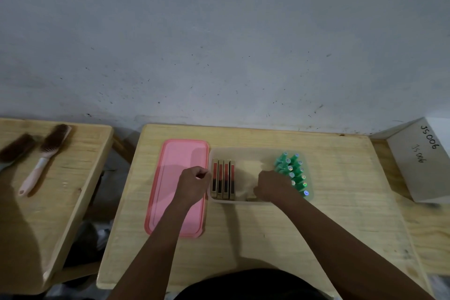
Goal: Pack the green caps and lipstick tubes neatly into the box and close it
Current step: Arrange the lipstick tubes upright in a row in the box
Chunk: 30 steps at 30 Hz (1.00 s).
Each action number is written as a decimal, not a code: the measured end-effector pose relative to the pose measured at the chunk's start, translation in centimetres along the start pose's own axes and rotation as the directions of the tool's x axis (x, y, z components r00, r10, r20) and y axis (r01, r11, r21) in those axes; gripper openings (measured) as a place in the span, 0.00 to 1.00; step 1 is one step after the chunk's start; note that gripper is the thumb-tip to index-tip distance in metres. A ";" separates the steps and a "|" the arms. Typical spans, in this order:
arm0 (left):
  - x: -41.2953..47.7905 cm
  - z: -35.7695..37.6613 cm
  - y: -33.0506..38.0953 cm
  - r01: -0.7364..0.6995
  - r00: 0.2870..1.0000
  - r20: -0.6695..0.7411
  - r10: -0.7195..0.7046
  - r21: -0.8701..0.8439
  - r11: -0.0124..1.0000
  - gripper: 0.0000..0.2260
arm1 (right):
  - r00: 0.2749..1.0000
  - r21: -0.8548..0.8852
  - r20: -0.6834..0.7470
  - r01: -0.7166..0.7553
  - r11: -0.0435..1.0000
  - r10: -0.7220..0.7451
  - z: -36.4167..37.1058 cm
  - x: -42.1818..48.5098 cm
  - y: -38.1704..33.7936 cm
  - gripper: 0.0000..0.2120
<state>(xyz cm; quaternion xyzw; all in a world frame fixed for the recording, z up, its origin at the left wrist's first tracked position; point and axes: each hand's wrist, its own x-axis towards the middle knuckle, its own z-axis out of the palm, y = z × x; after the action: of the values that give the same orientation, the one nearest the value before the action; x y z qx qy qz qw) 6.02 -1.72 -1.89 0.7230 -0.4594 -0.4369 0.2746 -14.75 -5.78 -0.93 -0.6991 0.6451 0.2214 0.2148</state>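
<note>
A translucent box [258, 152] stands mid-table. Several lipstick tubes [223, 179] lie side by side in a row along its left end. Several green caps [295, 173] stand packed at its right end. My left hand [193, 182] is over the pink lid [170, 178], its fingers curled against the box's left rim. My right hand [272, 187] is inside the box just left of the caps, fingers curled round another lipstick tube [252, 199], of which only the gold end shows below the hand.
The pink lid lies flat on the table, touching the box's left side. A white carton [423, 161] marked JS006 sits at the right. Two brushes [43, 156] lie on a neighbouring table at the left. A grey wall rises behind.
</note>
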 end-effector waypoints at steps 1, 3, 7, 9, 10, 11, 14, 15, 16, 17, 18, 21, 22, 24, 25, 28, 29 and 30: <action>0.0 0.0 0.0 0.000 1.000 -0.002 0.000 -0.001 1.000 0.07 | 1.000 -0.035 -0.002 0.020 0.999 -0.020 0.3 0.0 -0.4 0.12; 0.0 -0.1 0.0 0.003 1.000 -0.006 -0.003 -0.006 1.000 0.07 | 0.997 -0.057 -0.022 0.073 0.996 -0.075 0.8 -0.1 -1.1 0.13; -0.1 -0.1 0.1 0.008 1.000 -0.002 -0.008 -0.017 1.000 0.08 | 0.989 0.003 -0.051 0.137 0.991 -0.137 1.4 0.4 -1.8 0.13; -0.1 -0.1 0.1 0.008 1.000 0.000 -0.008 -0.016 1.000 0.08 | 0.986 0.065 -0.086 0.148 0.987 -0.143 1.3 0.4 -1.7 0.13; -0.1 -0.1 0.1 0.007 1.000 -0.001 -0.007 -0.015 1.000 0.08 | 0.986 0.126 -0.107 0.144 0.982 -0.131 1.2 0.4 -1.6 0.14; -0.1 -0.1 0.1 0.012 1.000 0.000 -0.012 -0.015 1.000 0.08 | 0.986 0.190 -0.125 0.133 0.973 -0.110 1.2 0.5 -1.5 0.14; -0.1 -0.1 0.3 0.022 1.000 0.002 -0.022 -0.020 1.000 0.08 | 0.990 0.305 -0.130 0.088 0.948 -0.050 1.4 1.0 -1.0 0.10; -0.1 -0.1 0.3 0.023 1.000 0.003 -0.023 -0.020 1.000 0.08 | 0.991 0.327 -0.126 0.076 0.942 -0.036 1.7 1.3 -1.0 0.10; -0.1 -0.1 0.3 0.022 1.000 0.005 -0.022 -0.021 1.000 0.08 | 0.992 0.347 -0.121 0.064 0.936 -0.023 1.9 1.5 -1.0 0.11; -0.2 -0.1 0.4 0.021 1.000 0.005 -0.021 -0.021 1.000 0.08 | 0.993 0.365 -0.115 0.054 0.929 -0.013 2.1 1.7 -1.0 0.12; -0.2 -0.1 0.4 0.020 1.000 0.004 -0.020 -0.020 1.000 0.08 | 0.994 0.389 -0.108 0.042 0.920 0.000 2.3 1.9 -1.0 0.13; -0.3 -0.2 0.4 0.021 1.000 0.002 -0.021 -0.019 1.000 0.08 | 0.996 0.561 -0.075 -0.005 0.828 0.057 2.2 2.2 -0.9 0.11; -0.3 -0.2 0.4 0.022 1.000 0.003 -0.022 -0.021 1.000 0.08 | 0.996 0.654 -0.057 -0.014 0.757 0.068 2.2 2.4 -0.8 0.11; -0.3 -0.2 0.5 0.024 1.000 0.007 -0.024 -0.017 1.000 0.08 | 0.997 0.822 -0.019 -0.030 0.568 0.080 2.0 2.5 -0.6 0.17; -0.3 -0.2 0.5 0.024 1.000 0.008 -0.024 -0.012 1.000 0.08 | 0.996 0.896 0.034 -0.069 0.439 0.087 1.9 2.5 -0.6 0.19; -0.3 -0.2 0.6 0.031 0.999 0.008 -0.031 -0.003 1.000 0.08 | 0.970 0.973 0.229 -0.231 0.021 0.077 1.2 2.2 -0.4 0.13; -0.3 -0.2 0.6 0.034 0.999 0.007 -0.034 -0.001 0.999 0.08 | 0.966 0.967 0.252 -0.249 -0.044 0.059 1.0 2.0 -0.3 0.13; -0.3 -0.2 0.7 0.034 0.999 0.007 -0.034 0.004 0.999 0.08 | 0.963 0.961 0.266 -0.262 -0.086 0.039 0.9 1.9 -0.2 0.13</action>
<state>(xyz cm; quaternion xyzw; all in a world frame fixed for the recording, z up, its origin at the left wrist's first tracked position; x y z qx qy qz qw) 5.87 -1.75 -1.16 0.7298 -0.4487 -0.4431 0.2641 -14.45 -6.72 -2.78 -0.2238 0.6562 -0.2437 0.6781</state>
